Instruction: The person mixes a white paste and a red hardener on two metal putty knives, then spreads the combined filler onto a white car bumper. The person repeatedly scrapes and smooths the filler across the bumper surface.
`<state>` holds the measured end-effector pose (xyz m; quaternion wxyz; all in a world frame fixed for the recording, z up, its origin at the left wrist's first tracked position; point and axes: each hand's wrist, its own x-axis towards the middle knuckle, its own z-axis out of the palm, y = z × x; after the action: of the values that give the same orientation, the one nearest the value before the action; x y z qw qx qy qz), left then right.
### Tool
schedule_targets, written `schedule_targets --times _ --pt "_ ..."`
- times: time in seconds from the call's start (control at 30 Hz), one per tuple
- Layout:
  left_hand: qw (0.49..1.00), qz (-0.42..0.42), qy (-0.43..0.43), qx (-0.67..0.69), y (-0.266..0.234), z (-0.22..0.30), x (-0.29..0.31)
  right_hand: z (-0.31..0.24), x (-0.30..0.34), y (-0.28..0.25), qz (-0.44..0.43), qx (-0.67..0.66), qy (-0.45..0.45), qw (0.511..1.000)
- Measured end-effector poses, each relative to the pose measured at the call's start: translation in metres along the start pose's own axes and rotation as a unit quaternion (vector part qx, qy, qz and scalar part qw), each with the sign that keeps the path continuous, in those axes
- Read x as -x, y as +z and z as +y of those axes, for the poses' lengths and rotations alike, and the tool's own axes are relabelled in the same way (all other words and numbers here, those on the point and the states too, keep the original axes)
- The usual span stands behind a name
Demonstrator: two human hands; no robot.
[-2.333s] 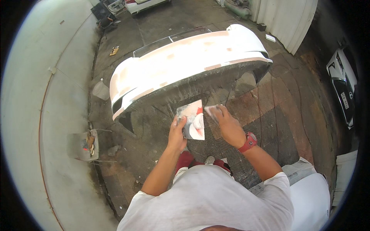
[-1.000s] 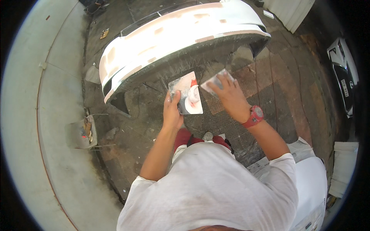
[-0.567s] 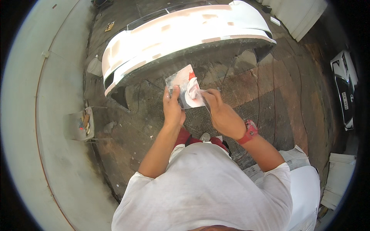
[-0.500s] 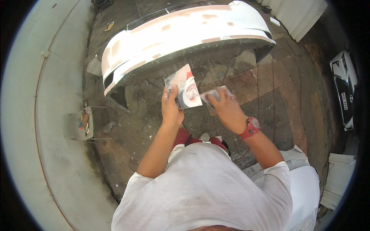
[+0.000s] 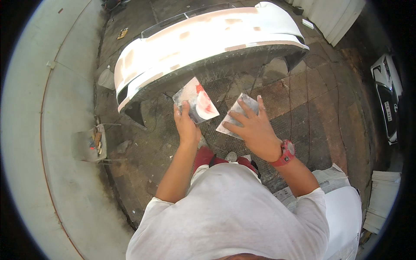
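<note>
My left hand (image 5: pixel 187 125) grips a flat mixing board (image 5: pixel 187 92) by its near edge, thumb on top. On the board lies a smear of white putty (image 5: pixel 203 106) streaked with red paste. Just to the right, my right hand (image 5: pixel 256 132) is closed on a flat greyish spreader (image 5: pixel 228 122), its fingers spread over the upper face. Board and spreader are a small gap apart. Past both hands stands a white car bumper (image 5: pixel 208 37) with pinkish-brown patches.
By the left wall a chair (image 5: pixel 84 145) carries several small tools. A white bucket (image 5: pixel 106 79) stands near the bumper's left end. At the right is a white car front (image 5: pixel 383 78); a white panel (image 5: pixel 340 212) lies on paper at lower right.
The spreader has moved away from the board and turned, so its broad face now shows under my spread right fingers. My left hand has shifted slightly left with the board; the putty looks flatter.
</note>
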<state>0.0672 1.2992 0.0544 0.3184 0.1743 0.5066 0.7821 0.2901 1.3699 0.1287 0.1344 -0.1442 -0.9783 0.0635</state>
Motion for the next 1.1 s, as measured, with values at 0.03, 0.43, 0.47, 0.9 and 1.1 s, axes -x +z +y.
schedule_targets --times 0.03,0.43,0.47,0.9,1.1 --pt "0.997 0.01 -0.02 0.071 0.002 0.002 -0.002 0.0 -0.001 -0.009 0.01 0.005 -0.003 1.0" --pt "0.966 -0.133 -0.2 0.1 0.018 0.01 0.015 0.036 -0.013 0.03 0.077 -0.205 0.197 0.956" --pt "0.968 -0.115 -0.198 0.108 0.02 0.01 0.018 0.027 -0.019 0.033 0.131 -0.276 0.176 0.936" --pt "0.995 -0.025 -0.076 0.065 0.02 0.022 0.003 0.044 0.008 0.039 0.007 -0.626 0.275 0.73" --pt "0.914 -0.23 -0.309 0.128 0.003 0.013 0.012 0.083 0.013 0.035 0.13 -0.794 0.241 0.543"
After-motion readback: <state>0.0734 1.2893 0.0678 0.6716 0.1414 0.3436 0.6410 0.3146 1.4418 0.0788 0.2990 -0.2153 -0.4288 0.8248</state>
